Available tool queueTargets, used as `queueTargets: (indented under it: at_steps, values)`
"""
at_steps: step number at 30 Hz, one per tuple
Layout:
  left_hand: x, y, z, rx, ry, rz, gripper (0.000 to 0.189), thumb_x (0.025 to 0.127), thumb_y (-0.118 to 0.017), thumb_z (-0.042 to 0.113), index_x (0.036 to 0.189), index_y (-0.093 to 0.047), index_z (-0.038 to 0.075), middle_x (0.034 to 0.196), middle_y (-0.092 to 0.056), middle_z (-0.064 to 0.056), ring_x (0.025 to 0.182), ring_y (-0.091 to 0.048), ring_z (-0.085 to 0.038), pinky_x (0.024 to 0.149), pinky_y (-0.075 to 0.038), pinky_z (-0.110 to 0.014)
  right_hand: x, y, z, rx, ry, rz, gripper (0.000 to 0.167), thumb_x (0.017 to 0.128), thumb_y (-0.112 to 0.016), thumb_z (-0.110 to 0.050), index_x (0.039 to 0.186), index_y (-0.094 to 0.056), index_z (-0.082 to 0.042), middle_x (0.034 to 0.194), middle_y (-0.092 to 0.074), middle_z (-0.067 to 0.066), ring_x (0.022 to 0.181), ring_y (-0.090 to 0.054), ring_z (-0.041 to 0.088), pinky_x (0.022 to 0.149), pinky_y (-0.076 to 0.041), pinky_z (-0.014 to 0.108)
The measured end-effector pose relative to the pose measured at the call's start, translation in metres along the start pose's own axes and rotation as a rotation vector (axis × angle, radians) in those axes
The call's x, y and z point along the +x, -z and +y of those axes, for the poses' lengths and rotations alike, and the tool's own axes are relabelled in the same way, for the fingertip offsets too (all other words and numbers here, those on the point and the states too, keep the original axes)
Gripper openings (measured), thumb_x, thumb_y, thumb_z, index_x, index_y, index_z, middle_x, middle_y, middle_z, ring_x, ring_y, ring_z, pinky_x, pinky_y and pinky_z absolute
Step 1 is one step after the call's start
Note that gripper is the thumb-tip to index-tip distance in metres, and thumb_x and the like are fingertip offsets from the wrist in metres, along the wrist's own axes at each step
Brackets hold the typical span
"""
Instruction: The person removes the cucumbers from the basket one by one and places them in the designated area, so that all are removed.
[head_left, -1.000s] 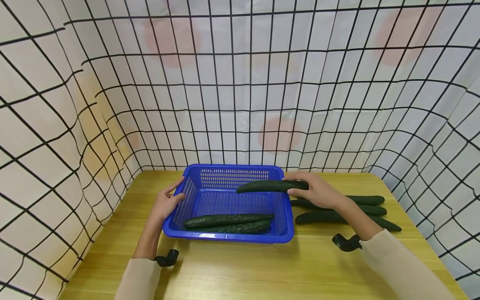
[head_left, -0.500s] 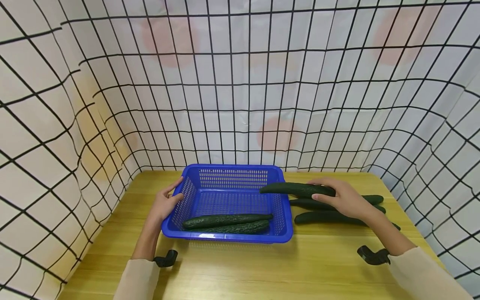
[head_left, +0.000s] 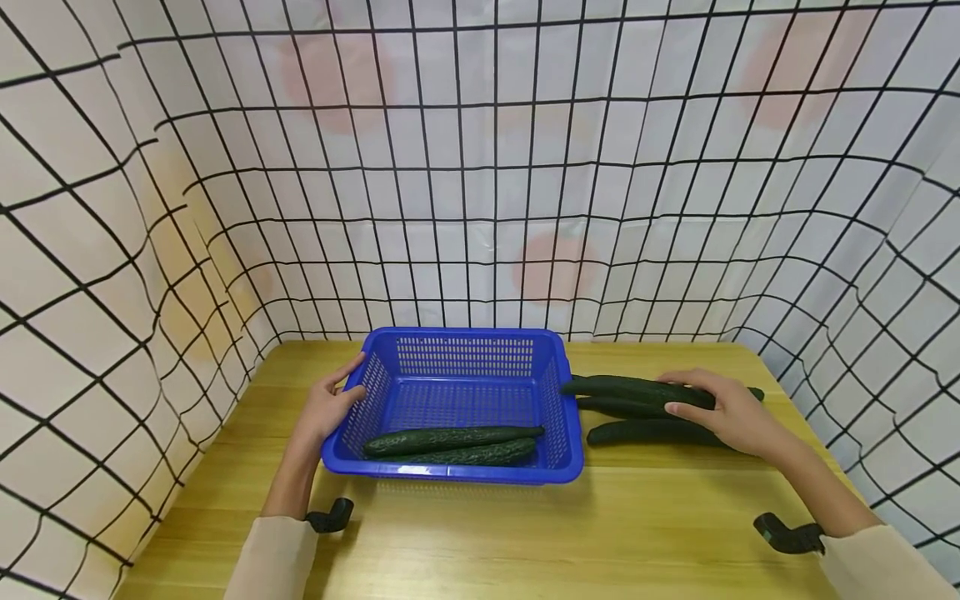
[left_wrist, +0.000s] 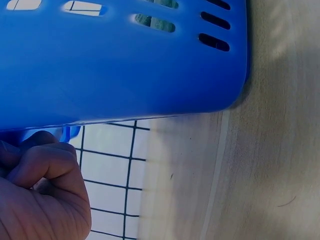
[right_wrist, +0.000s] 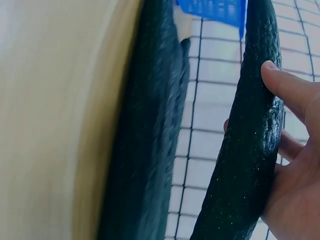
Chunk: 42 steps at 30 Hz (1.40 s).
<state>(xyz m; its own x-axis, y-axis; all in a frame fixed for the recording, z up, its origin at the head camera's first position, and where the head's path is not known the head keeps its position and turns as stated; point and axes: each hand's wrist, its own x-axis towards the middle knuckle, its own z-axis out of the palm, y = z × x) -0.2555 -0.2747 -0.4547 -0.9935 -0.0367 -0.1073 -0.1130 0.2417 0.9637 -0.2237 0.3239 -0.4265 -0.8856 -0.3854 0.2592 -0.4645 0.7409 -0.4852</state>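
Note:
In the head view, my right hand (head_left: 723, 408) holds a dark green cucumber (head_left: 626, 389) by its right part, over the cucumbers on the table. Its left tip is by the basket's right rim. The right wrist view shows the thumb and fingers around this cucumber (right_wrist: 245, 135), with other cucumbers (right_wrist: 145, 125) beside it. My left hand (head_left: 330, 408) grips the left rim of a blue perforated basket (head_left: 450, 473). Two cucumbers (head_left: 457, 437) lie inside along the basket's front wall. In the left wrist view, curled fingers of the left hand (left_wrist: 47, 185) are at the basket's rim.
A cucumber (head_left: 637, 432) lies nearest the front in the group right of the basket; others behind are partly covered. The wooden table (head_left: 465, 542) ends at a white sheet with a black grid (head_left: 480, 192), which rises at the back and sides.
My right hand has moved right and slightly lower with the cucumber, from above the basket to over the cucumbers on the table. The left hand and the basket have stayed in place.

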Motion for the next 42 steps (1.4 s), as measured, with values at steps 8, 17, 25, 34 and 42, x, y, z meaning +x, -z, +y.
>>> queueTargets:
  at_steps: [8,17,25,34,42]
  values:
    - [0.002,0.000,-0.002,0.005,-0.007,0.000,0.066,0.097,-0.059,0.011,0.158,-0.043,0.031,0.116,-0.069,-0.030,0.069,-0.071,-0.020,0.059,-0.061,-0.033,-0.025,0.003,0.021,-0.020,-0.065,-0.009,0.044,0.097,-0.072,-0.028,0.140,-0.063,-0.020,0.142,-0.062,0.016,0.129,-0.053,0.042,0.095,-0.047,0.062]
    - [0.004,0.003,-0.004,0.004,0.006,-0.007,0.067,0.098,-0.058,0.012,0.159,-0.040,0.031,0.119,-0.068,-0.033,0.070,-0.072,-0.022,0.059,-0.062,-0.035,-0.046,-0.007,0.035,-0.027,-0.093,-0.063,0.045,0.096,-0.072,-0.035,0.139,-0.064,-0.026,0.140,-0.064,0.012,0.128,-0.054,0.042,0.097,-0.048,0.064]
    - [-0.002,0.001,-0.001,0.009,-0.004,0.001,0.067,0.097,-0.059,0.011,0.158,-0.042,0.032,0.122,-0.067,-0.033,0.069,-0.072,-0.021,0.059,-0.061,-0.034,-0.054,-0.019,0.036,-0.062,-0.073,-0.042,0.042,0.093,-0.076,-0.034,0.134,-0.068,-0.029,0.132,-0.068,0.001,0.122,-0.060,0.024,0.094,-0.053,0.056]
    - [-0.002,-0.001,-0.001,0.029,-0.014,0.006,0.066,0.097,-0.059,0.011,0.158,-0.043,0.031,0.117,-0.069,-0.030,0.069,-0.071,-0.020,0.060,-0.061,-0.033,-0.059,-0.027,0.043,-0.042,-0.067,-0.064,0.042,0.092,-0.076,-0.034,0.133,-0.068,-0.027,0.128,-0.067,0.001,0.116,-0.061,0.033,0.089,-0.056,0.053]
    - [-0.002,0.000,-0.001,0.030,-0.015,-0.004,0.067,0.097,-0.059,0.012,0.159,-0.042,0.031,0.115,-0.069,-0.030,0.068,-0.070,-0.020,0.059,-0.061,-0.033,-0.058,-0.036,0.045,-0.074,0.009,-0.029,0.042,0.089,-0.080,-0.029,0.129,-0.070,-0.029,0.119,-0.067,-0.005,0.107,-0.061,0.021,0.081,-0.055,0.039]
